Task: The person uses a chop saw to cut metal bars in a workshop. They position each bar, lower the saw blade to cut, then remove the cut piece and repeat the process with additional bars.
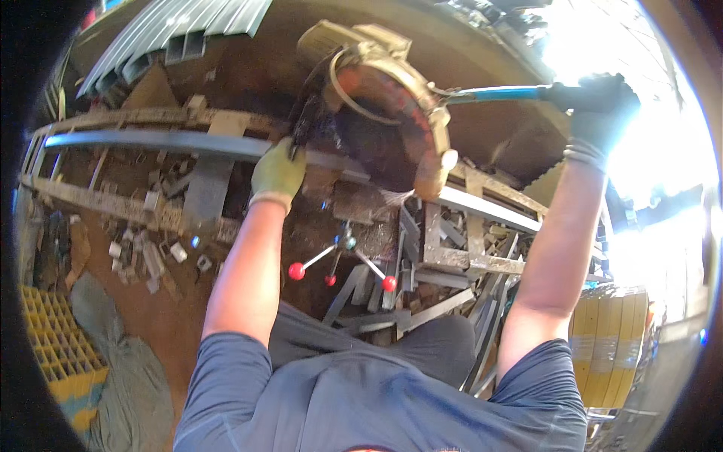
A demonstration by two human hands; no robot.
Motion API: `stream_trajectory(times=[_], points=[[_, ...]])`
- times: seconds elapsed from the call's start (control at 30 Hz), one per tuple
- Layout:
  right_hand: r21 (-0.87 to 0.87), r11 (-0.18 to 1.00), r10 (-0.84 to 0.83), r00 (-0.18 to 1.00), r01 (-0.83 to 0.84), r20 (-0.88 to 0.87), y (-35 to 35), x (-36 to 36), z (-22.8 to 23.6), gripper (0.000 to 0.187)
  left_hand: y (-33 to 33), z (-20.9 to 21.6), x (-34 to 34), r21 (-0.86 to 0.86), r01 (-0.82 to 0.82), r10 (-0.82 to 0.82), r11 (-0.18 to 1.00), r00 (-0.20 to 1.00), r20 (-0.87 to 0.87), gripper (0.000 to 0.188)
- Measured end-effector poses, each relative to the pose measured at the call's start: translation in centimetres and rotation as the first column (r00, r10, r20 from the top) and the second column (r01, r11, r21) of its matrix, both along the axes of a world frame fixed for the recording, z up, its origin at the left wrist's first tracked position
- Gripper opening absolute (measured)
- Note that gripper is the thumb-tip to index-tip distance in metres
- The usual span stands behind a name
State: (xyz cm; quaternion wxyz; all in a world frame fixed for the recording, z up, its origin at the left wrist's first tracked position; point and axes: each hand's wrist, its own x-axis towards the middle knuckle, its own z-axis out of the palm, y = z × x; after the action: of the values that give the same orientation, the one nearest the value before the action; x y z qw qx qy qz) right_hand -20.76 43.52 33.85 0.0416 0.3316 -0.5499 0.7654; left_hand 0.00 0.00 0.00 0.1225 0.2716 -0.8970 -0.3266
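A cut-off saw head with a round metal guard point(410, 79) fills the upper middle, its blade area dark and blurred. A blue lever point(497, 93) runs right from it to a dark grip. Around that grip my gloved right hand point(606, 105) is closed, against strong glare. My left hand point(277, 175), in a pale yellow-green glove, is closed over a long metal bar point(158, 141) left of the saw; its fingertips are partly hidden. The bar lies across the saw bench and shows again at the right. Below the saw is a clamp handle point(348, 242) with red ball knobs.
Short metal offcuts point(154, 260) litter the floor at left, and longer scraps point(444, 309) pile up below the bench frame point(474, 260). Silver profiles point(177, 34) lie at the upper left. A yellow grid-like stack point(60, 331) and a grey-green cloth point(128, 377) are lower left; a yellow bundle point(610, 335) is at right.
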Motion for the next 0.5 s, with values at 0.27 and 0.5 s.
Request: stream_trajectory(times=[0.27,0.5], points=[[-0.136,0.956,-0.282,0.944,0.261,-0.172,-0.2,0.6,-0.1,0.022,1.0,-1.1,-0.9,-0.010,-0.018,0.016,1.000,0.991,-0.135,0.048],[-0.278,0.927,-0.306,0.937,0.252,-0.168,-1.3,3.4,-0.7,0.026,0.8,-1.4,-1.2,0.010,0.002,-0.001,1.000,0.994,-0.106,0.047]])
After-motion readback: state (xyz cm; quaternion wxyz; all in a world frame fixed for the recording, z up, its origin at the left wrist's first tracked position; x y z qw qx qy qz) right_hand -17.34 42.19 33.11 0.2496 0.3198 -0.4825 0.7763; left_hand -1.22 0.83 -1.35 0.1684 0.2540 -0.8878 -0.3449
